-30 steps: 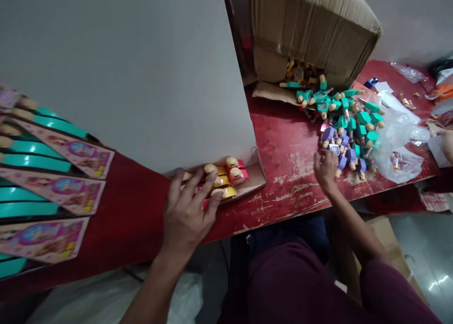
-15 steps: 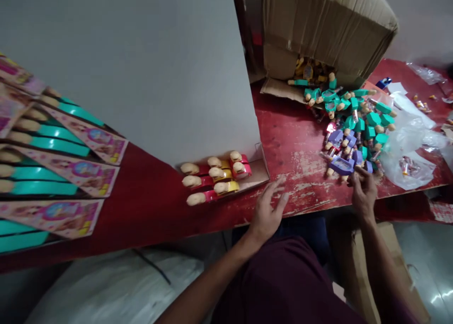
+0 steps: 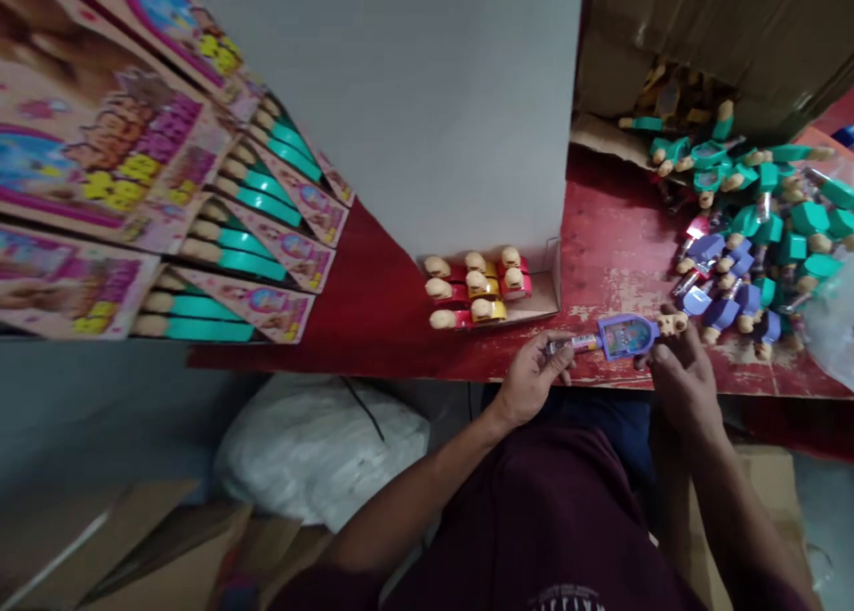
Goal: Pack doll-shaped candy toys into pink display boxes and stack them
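A purple toy point(image 3: 627, 336) with a clear tube at one end and a tan figure at the other spans between my hands, over the table's front edge. My left hand point(image 3: 530, 375) is closed on its tube end. My right hand point(image 3: 687, 371) grips the end with the tan figure. To the left, a display box point(image 3: 540, 304) holds red and yellow toys point(image 3: 477, 284) in rows with tan tops. On the right lies a loose pile of green toys point(image 3: 767, 180) and purple toys point(image 3: 724, 295).
Printed display boxes with green toys point(image 3: 260, 193) are stacked at the left. A tall pale panel point(image 3: 467, 104) rises behind the small box. An open carton point(image 3: 707, 24) stands back right on the red table point(image 3: 600, 229). Clear plastic point(image 3: 833, 317) lies far right.
The purple toy has left the pile and is now between both hands. My left hand has closed on its tube. The camera view has shifted, showing more of the stacked boxes.
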Motion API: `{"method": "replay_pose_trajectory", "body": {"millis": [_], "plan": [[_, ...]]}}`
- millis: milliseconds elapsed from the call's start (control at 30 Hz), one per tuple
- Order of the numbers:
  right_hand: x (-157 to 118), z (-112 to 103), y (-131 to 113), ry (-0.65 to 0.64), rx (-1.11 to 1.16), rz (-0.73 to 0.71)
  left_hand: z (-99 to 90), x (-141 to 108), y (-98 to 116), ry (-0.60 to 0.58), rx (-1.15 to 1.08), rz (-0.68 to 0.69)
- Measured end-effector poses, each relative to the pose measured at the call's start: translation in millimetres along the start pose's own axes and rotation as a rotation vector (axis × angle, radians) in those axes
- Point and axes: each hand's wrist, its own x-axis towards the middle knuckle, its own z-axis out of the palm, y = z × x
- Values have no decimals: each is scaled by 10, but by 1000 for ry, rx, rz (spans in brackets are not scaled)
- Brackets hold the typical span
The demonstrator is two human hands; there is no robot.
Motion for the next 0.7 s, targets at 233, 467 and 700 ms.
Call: {"method": "replay_pose_trajectory", "body": {"millis": [233, 467, 700], "plan": [[134, 451, 62, -252, -173, -4, -435, -359, 198, 398, 706, 507], [507, 893, 315, -434, -563, -544, -1180, 52, 660, 538, 1361, 636], [578, 1061, 348, -669, -741, -840, -1264, 301, 613, 381, 1427, 625]]}}
